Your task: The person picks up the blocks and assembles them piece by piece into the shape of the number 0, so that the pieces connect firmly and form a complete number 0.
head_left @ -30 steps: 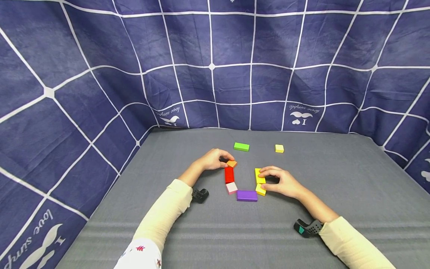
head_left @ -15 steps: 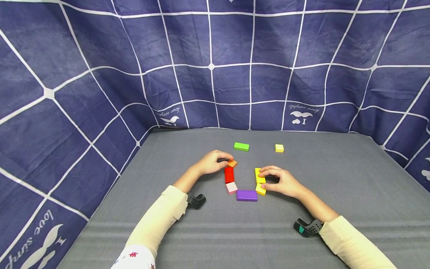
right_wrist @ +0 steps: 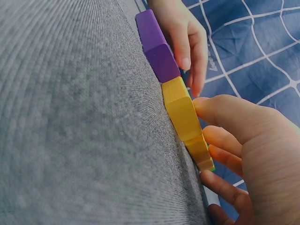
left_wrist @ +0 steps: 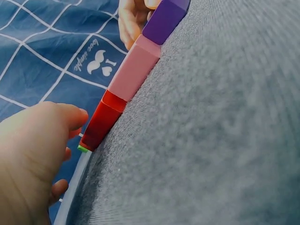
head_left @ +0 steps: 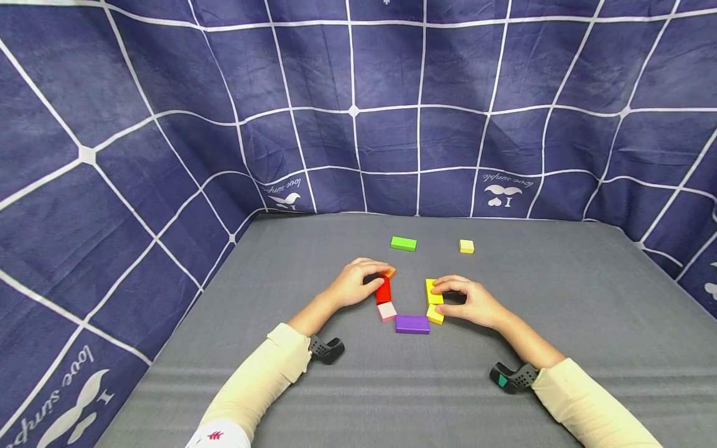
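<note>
In the head view my left hand (head_left: 353, 284) lies over the left side of an arc of blocks. Its fingertips reach the small orange block (head_left: 391, 272), mostly covered, and its thumb is at the red block (head_left: 383, 292). On the opposite side, my right hand (head_left: 473, 303) rests its fingertips on the long yellow block (head_left: 433, 291), its thumb touching a small yellow-orange block (head_left: 434, 313). Between the two sides lie a pink block (head_left: 386, 311) and a purple block (head_left: 412, 324). Neither hand curls round a block.
Farther back on the grey cloth (head_left: 313, 249) lie a green block (head_left: 403, 243) and a small pale-yellow block (head_left: 466, 246). A blue curtain (head_left: 392, 143) with white lines rises behind the surface and along its left side.
My left hand has come slightly toward me, its thumb moving from the orange block to the red one. The right hand and the blocks stay nearly still.
</note>
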Demonstrator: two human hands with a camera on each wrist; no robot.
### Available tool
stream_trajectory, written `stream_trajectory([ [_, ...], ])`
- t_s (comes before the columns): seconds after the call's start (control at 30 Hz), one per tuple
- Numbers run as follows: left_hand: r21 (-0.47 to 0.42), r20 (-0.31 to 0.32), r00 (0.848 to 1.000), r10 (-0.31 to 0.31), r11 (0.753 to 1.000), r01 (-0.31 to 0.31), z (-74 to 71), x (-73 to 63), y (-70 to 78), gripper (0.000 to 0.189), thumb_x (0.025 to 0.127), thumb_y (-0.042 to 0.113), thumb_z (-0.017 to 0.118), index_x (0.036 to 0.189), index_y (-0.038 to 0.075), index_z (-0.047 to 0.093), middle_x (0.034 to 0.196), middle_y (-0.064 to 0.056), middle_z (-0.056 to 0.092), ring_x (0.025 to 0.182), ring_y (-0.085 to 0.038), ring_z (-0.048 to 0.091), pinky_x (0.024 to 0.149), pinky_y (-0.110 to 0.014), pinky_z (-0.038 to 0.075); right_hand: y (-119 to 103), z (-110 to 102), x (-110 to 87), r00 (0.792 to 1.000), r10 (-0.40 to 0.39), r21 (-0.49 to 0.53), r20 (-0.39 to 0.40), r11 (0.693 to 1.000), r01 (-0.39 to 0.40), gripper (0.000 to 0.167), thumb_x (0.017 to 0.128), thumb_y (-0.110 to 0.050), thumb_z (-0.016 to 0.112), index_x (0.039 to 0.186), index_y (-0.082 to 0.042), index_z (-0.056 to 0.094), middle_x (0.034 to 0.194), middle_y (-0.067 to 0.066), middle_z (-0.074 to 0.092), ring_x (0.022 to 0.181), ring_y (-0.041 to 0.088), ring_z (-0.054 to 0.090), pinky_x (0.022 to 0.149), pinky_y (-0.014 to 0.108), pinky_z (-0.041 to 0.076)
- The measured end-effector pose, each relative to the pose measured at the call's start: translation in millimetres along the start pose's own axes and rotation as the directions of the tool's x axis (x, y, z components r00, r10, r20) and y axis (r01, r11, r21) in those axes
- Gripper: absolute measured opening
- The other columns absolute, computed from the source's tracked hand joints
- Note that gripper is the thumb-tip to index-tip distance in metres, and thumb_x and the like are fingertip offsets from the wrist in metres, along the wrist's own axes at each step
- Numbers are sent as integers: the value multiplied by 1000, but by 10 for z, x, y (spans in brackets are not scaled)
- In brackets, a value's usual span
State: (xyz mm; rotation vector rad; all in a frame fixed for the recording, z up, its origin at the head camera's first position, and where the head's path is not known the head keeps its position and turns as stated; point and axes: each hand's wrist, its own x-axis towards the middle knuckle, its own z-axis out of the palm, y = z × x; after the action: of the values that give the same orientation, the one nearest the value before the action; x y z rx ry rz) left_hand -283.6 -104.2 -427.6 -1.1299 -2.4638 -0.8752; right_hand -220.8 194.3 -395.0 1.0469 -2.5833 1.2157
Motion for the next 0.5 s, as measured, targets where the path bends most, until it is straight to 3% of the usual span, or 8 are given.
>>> stream_trajectory([
  [0.3, 12, 13, 1000, -17, 1000, 17, 29, -34, -31, 30, 91, 14, 63, 119, 5, 70, 123, -6, 66, 114, -25, 58, 99, -39, 41, -6, -8, 5, 1000, 22, -1, 9, 1000, -22, 31, 77, -2, 80, 106, 4, 70, 115, 21, 64, 109, 38, 59, 92, 37, 48],
  [0.5, -5, 16, 1000, -21, 1000, 21, 24, -34, -23, 30, 91, 14, 64, 119, 4, 69, 124, -7, 66, 114, -26, 58, 99, -39, 42, 5, -3, 5, 1000, -4, -4, -2, 1000, 4, 31, 75, 0, 80, 105, 5, 70, 113, 22, 64, 107, 39, 59, 92, 26, 46],
])
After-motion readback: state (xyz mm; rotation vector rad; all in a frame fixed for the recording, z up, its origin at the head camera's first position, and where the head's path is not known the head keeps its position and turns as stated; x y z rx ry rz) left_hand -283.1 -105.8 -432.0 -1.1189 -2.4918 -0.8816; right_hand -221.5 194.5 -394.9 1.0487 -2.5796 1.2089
